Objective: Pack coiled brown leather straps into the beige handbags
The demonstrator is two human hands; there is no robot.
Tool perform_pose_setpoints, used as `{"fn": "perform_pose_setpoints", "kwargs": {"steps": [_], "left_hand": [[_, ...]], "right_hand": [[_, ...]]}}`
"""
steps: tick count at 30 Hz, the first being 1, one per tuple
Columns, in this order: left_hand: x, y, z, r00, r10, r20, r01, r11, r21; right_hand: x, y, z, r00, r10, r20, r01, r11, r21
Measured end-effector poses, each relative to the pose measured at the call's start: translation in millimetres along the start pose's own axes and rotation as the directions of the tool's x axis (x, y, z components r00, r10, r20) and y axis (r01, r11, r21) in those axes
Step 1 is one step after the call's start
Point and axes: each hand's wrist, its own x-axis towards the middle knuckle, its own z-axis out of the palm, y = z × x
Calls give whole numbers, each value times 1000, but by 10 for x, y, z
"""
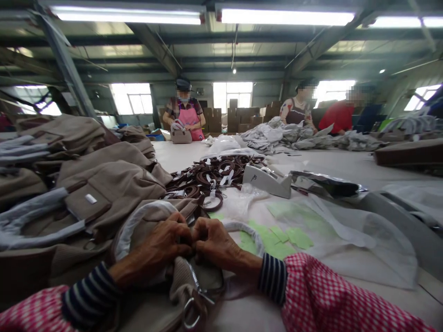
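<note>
Worktable (346,161) beneath two hands, left (168,240) and right (211,242).

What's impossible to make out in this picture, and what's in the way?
All in the head view:
- What the left hand and right hand pinch, if anything: hidden by their own curled fingers.
- Near end of the bag beneath them: cut off by the bottom edge.
- Any lettering on the metal tag: too small.
</note>
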Motion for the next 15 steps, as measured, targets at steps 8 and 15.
{"fn": "perform_pose_setpoints", "kwargs": {"steps": [8, 15], "left_hand": [[-25, -193, 105, 998, 57, -28, -62, 968, -242], [-110, -237, 73, 999, 43, -19, -45, 982, -185]], "right_hand": [[54, -384, -586, 961, -255, 107, 276, 875, -397], [50, -592, -1694, 958, -167, -232, 37, 877, -478]]}}
